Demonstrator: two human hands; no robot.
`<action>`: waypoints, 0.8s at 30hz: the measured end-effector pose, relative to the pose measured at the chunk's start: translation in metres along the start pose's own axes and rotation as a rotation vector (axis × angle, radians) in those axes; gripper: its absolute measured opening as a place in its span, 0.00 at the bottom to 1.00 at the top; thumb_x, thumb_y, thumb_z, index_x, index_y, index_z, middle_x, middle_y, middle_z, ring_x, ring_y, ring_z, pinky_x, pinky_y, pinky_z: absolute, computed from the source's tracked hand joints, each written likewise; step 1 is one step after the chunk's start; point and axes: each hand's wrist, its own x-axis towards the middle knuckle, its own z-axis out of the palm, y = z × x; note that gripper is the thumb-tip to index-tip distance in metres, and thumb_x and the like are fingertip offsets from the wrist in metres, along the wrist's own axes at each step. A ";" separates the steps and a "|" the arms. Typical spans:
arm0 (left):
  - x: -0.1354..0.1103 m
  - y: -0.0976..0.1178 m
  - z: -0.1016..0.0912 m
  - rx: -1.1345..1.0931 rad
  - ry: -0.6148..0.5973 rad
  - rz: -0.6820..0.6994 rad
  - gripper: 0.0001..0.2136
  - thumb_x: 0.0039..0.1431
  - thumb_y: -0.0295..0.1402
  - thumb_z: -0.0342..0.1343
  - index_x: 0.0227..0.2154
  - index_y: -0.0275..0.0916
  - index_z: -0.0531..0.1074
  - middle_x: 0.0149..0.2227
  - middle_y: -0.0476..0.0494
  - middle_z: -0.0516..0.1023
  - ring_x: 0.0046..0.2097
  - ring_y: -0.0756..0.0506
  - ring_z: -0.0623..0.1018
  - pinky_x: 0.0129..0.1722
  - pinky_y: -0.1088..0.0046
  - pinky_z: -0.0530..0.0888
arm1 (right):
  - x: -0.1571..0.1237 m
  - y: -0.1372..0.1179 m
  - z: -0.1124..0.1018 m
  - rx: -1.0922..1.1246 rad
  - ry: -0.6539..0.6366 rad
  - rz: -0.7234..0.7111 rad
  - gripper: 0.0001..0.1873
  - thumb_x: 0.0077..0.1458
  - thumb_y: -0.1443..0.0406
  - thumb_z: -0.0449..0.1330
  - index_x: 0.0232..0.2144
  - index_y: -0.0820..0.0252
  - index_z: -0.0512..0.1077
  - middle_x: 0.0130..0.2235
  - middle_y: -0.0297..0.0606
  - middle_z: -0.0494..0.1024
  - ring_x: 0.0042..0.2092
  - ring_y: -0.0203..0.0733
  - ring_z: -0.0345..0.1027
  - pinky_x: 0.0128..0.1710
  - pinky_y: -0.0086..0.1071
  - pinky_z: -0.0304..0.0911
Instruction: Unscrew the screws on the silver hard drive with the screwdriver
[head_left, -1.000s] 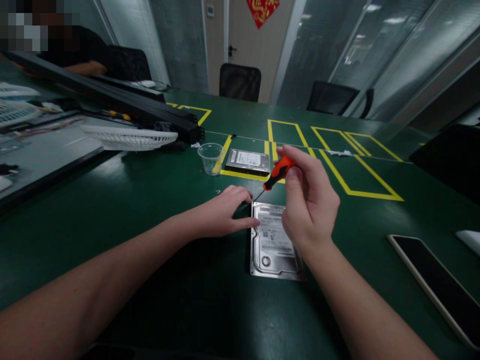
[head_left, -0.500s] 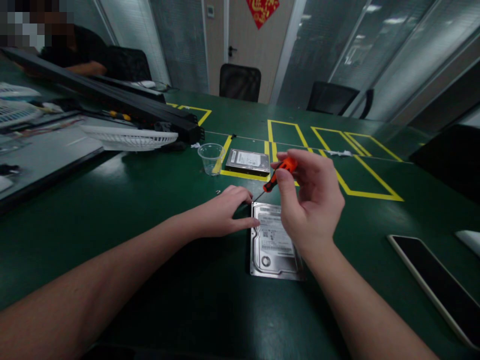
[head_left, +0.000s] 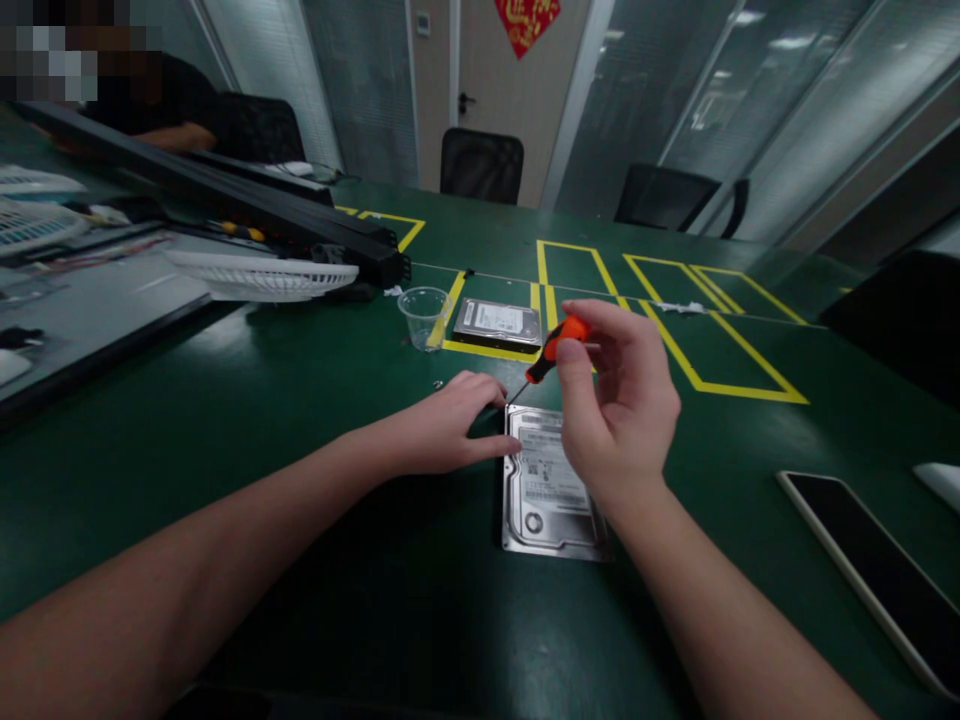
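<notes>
A silver hard drive (head_left: 546, 495) lies flat on the green table in front of me. My left hand (head_left: 442, 425) rests against its far left corner, thumb and fingers pressed to its edge. My right hand (head_left: 615, 400) is closed on a small screwdriver (head_left: 553, 348) with an orange and black handle. The screwdriver's thin tip points down at the drive's far left corner, next to my left fingers. A tiny screw (head_left: 436, 383) lies on the table just beyond my left hand.
A second hard drive (head_left: 498, 322) and a clear plastic cup (head_left: 424, 316) sit farther back by yellow tape lines. A white fan grille (head_left: 262, 276) and a long black bar (head_left: 225, 195) lie at left. A dark phone (head_left: 870, 570) lies at right. Another person sits at far left.
My right fingers have shifted round the screwdriver handle, as if turning it; the tip stays at the same corner. My left hand and the drive have not moved.
</notes>
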 end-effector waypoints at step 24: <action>0.000 -0.001 0.001 0.006 0.012 0.014 0.19 0.66 0.48 0.66 0.49 0.41 0.73 0.57 0.36 0.76 0.60 0.34 0.73 0.62 0.52 0.71 | 0.002 -0.001 0.000 -0.058 0.033 -0.033 0.17 0.66 0.66 0.65 0.55 0.48 0.76 0.51 0.40 0.80 0.52 0.46 0.76 0.49 0.45 0.78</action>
